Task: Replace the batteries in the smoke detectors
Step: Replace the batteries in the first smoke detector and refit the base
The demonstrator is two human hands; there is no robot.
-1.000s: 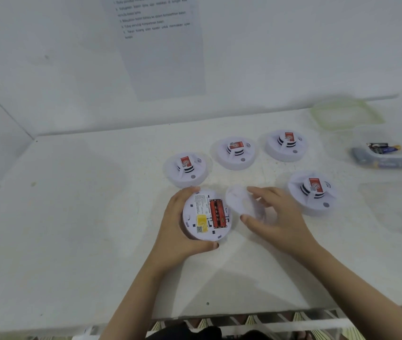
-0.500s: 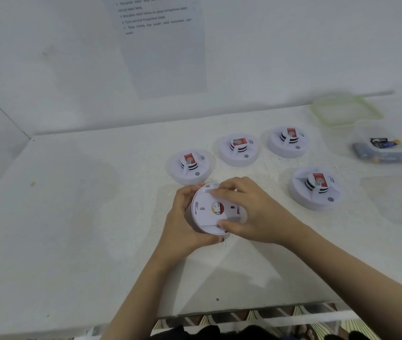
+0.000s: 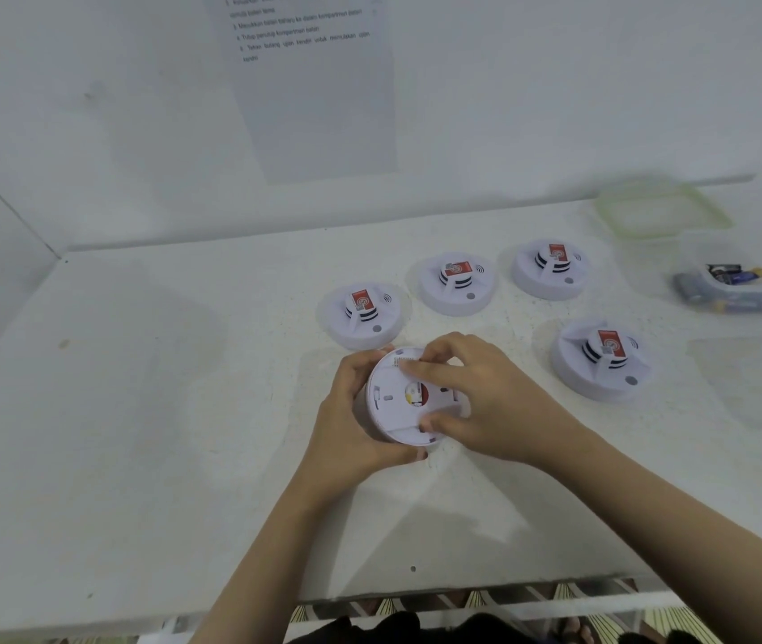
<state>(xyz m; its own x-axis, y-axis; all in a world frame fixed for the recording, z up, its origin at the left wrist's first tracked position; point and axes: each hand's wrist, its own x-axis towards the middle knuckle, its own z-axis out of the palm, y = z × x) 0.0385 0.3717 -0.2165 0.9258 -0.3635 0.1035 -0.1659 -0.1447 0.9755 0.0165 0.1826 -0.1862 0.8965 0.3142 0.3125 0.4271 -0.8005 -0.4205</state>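
A white round smoke detector (image 3: 397, 411) lies upside down on the white table (image 3: 137, 411), its back cover in place with red and yellow showing through a centre hole. My left hand (image 3: 351, 411) grips its left rim. My right hand (image 3: 486, 402) holds the cover from the right, fingers on its top edge and thumb on its lower edge. Several other white detectors with red labels stand face up behind: one (image 3: 362, 313) just beyond my left hand, two more (image 3: 458, 283) (image 3: 551, 267) farther back, and one (image 3: 602, 357) to the right.
A clear plastic box (image 3: 737, 285) with batteries sits at the far right. Its green-rimmed lid (image 3: 662, 211) lies behind it. An instruction sheet (image 3: 309, 81) hangs on the back wall. The table's front edge runs below my forearms.
One second ago the detector's battery bay was uncovered and my right hand held the loose cover beside it. The cover now sits on the detector under my right hand's fingers.
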